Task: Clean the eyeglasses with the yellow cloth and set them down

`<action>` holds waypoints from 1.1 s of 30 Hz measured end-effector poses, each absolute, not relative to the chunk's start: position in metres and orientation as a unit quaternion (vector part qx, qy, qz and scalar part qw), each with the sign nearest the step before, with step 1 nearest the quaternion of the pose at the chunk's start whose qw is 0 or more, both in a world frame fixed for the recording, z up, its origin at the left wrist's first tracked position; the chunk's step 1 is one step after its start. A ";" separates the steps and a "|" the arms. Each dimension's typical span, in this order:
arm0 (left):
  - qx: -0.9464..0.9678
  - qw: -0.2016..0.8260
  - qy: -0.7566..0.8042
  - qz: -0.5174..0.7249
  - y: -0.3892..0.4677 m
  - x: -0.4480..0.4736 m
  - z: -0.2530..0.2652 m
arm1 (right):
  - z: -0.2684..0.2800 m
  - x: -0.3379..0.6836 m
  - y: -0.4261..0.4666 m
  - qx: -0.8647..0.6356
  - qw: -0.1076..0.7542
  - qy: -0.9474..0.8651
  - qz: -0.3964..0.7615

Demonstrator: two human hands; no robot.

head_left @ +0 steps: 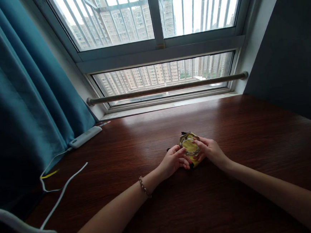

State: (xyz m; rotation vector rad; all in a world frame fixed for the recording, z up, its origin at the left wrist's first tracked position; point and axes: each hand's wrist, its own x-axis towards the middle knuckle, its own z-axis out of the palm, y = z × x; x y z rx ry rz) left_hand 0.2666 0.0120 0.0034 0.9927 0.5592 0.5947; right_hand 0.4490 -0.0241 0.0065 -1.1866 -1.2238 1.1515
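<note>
Between my two hands is a small yellow object (pixel 190 146) with a shiny, clear-looking round rim on top. Yellow and gold patterned material shows around and below the rim, with dark bits at its edges; its exact kind is not plain. My left hand (pixel 174 160) grips its left side, thumb against the rim and fingers curled beneath. On the opposite side, my right hand (pixel 210 151) pinches the rim with thumb and fingers. A beaded bracelet (pixel 144 187) circles my left wrist. The fingers partly cover the object's lower part.
The reddish-brown wooden table (pixel 135 139) reaches to a window with a metal rail (pixel 169 89). At the left lie a white power strip (pixel 85 136), white cables (pixel 61 194) and a yellow strip (pixel 50 174), beside a blue curtain (pixel 34 75). A dark wall (pixel 296 55) stands at right.
</note>
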 end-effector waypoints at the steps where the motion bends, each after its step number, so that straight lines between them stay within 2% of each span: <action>1: 0.468 0.798 0.260 0.277 0.012 0.267 0.003 | 0.008 0.449 -0.025 -0.497 0.511 -0.511 0.481; 6: 0.501 0.780 0.257 0.273 0.010 0.270 0.001 | 0.021 0.466 -0.014 -0.537 0.532 -0.474 0.451; 12: 0.537 0.763 0.255 0.255 0.012 0.271 -0.001 | 0.045 0.573 0.030 -0.652 0.577 -0.408 0.274; 17: 0.579 0.734 0.254 0.248 0.011 0.269 -0.001 | 0.041 0.679 0.047 -0.770 0.525 -0.324 0.165; 22: 0.649 0.676 0.252 0.241 0.009 0.269 0.002 | 0.033 0.747 0.042 -0.822 0.483 -0.267 0.140; 28: 0.770 0.547 0.248 0.214 0.002 0.265 0.006 | 0.028 0.794 0.041 -0.851 0.435 -0.253 0.149; 30: 0.819 0.472 0.248 0.213 -0.001 0.263 0.006 | 0.023 0.801 0.041 -0.857 0.419 -0.260 0.152; 33: 0.902 0.304 0.215 0.220 -0.003 0.261 0.005 | 0.016 0.803 0.042 -0.855 0.407 -0.292 0.135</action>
